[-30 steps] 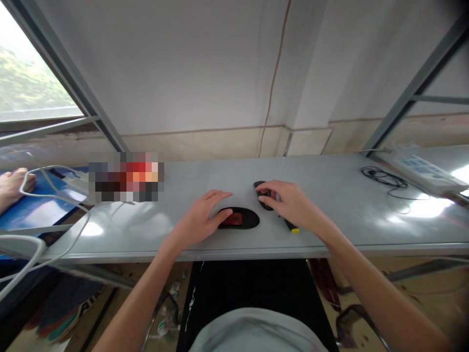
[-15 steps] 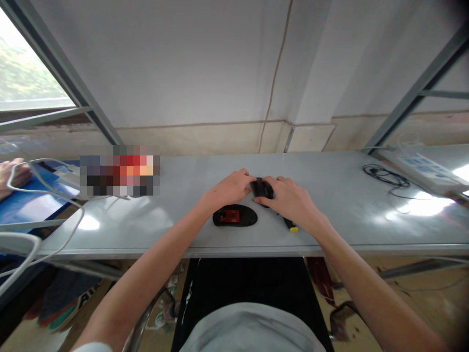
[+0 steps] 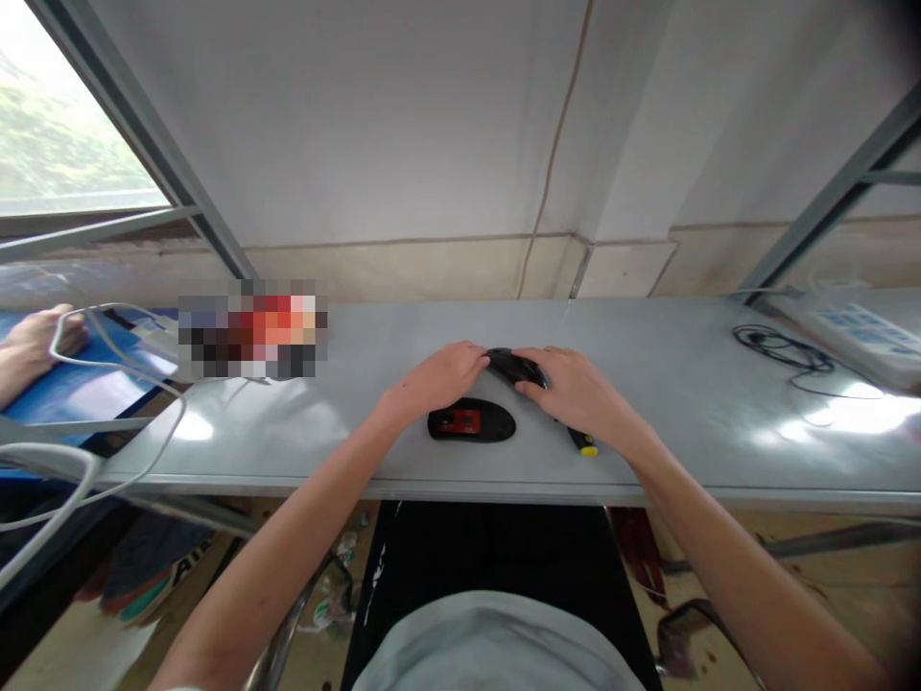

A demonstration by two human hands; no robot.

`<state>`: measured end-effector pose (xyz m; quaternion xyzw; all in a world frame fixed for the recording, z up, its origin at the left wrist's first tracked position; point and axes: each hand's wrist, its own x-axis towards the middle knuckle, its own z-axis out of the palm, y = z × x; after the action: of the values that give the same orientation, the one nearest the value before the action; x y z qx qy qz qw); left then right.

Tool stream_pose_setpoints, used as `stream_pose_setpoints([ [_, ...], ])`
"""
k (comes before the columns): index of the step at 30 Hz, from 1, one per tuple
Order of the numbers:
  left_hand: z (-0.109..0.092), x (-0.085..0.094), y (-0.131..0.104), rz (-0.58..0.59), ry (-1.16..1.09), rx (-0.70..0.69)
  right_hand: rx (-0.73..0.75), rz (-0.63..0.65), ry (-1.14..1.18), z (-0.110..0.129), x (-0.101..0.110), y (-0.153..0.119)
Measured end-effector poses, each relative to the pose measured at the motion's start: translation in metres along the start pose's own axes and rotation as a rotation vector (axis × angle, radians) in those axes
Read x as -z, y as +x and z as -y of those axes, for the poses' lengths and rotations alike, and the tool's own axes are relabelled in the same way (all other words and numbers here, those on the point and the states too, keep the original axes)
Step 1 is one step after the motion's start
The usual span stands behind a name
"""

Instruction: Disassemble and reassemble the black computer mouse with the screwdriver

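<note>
Both hands meet at a black mouse-shaped shell (image 3: 512,365) over the middle of the grey table. My right hand (image 3: 572,381) is wrapped round its right side, thumb on the near side. At the shell's left end, my left hand (image 3: 455,372) pinches with fingers together. Just below my left hand lies a black oval piece (image 3: 493,420) with a red board in it. A dark tool handle with a yellow end (image 3: 584,442) rests beneath my right hand; the rest of the tool is hidden.
A coiled black cable (image 3: 781,350) and a white power strip (image 3: 860,336) lie at the right. White cables (image 3: 119,363) run along the left, near another person's hand (image 3: 47,341) on a blue surface. A blurred-out patch covers something at the left.
The black shell has turned and now lies more lengthwise between my hands. The view has shifted slightly, so the table things appear further right.
</note>
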<state>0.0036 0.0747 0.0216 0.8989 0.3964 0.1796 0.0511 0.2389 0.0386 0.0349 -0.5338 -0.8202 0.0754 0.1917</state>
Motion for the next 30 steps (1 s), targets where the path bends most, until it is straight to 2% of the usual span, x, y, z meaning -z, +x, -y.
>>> stream_pose_setpoints([
  [6,-0.005,0.004,-0.021,-0.130,-0.101,-0.014,0.014,-0.021,0.120,0.012,0.008,0.000],
  [9,-0.006,0.008,-0.028,-0.135,-0.165,0.011,0.016,-0.032,0.161,0.016,0.012,0.000],
  [14,-0.004,0.015,-0.044,-0.123,-0.302,0.131,0.076,0.009,0.306,0.016,0.010,-0.005],
  [16,-0.004,0.018,-0.052,-0.133,-0.341,0.148,0.121,0.006,0.340,0.016,0.007,-0.009],
  [20,-0.008,0.022,-0.068,-0.208,-0.409,0.088,0.210,-0.030,0.407,0.022,0.000,-0.021],
  [26,-0.021,0.014,-0.093,-0.332,-0.436,0.096,0.301,-0.161,0.402,0.042,-0.017,-0.039],
  [30,-0.023,0.011,-0.103,-0.298,-0.441,0.131,0.351,-0.227,0.362,0.044,-0.033,-0.046],
])
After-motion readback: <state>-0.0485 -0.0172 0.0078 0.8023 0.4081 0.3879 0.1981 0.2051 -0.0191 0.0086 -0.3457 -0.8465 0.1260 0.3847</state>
